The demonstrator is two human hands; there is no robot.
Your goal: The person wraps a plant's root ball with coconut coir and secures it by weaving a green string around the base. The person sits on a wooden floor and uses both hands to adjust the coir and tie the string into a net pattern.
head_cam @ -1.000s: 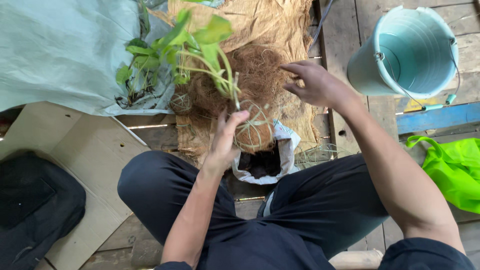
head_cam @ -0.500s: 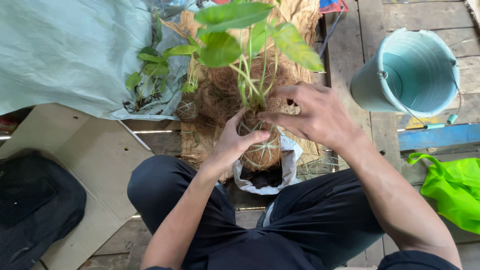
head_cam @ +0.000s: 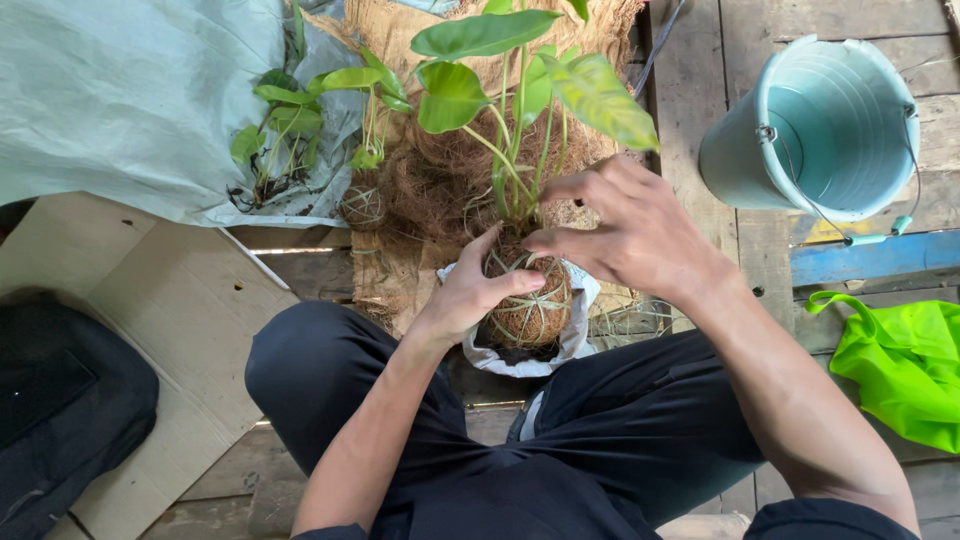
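One fibre ball, brown and wound with pale string, sits in the middle of the view between the person's knees, over a white bag that holds dark soil. One plant rises from the top of the ball, with thin green stems and about five broad green leaves.

The left hand grasps the ball from the left side, thumb laid across its front and fingers wrapped behind. The right hand is at the top of the ball where the stems come out, fingers bent and pinched together at the string; exactly what the fingertips hold cannot be told.

Behind the ball lies one loose heap of brown fibre on a sheet of burlap. To the left of the heap there is one smaller wrapped ball with its own green shoot, and further left one bare-rooted plant lies on a pale grey-green plastic sheet.

One light blue bucket with a wire handle stands at the upper right on the wooden planks. One bright green bag lies at the right edge. At the lower left are one flat piece of cardboard and one black bag.
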